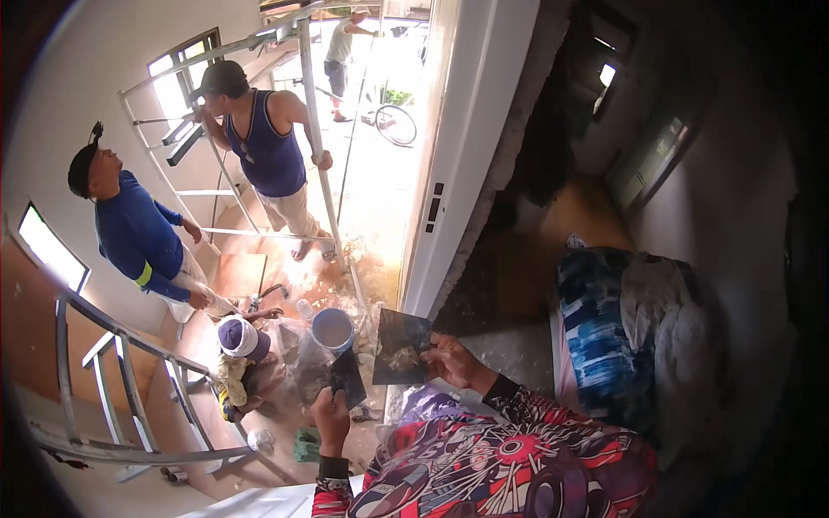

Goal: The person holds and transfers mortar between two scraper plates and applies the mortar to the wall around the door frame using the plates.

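My right hand (459, 363) grips the right edge of a dark, flat rectangular plate (390, 335) with a pale smear of paste across it. Its fingers lie over the edge and the plate is tilted up. To the left and lower, my left hand (331, 420) is closed around the lower end of a smaller dark flat blade (349, 376). The two flat pieces are close together but apart. A light blue bucket (333, 329) stands just beyond them, with whitish stuff inside.
One person (151, 224) in a blue long-sleeved top looks up; another (268, 147) in a tank top holds a metal scaffold frame (313, 112). A capped person (242, 345) crouches near the bucket. A stepladder (121, 388) stands left. A white door frame (466, 155) rises ahead.
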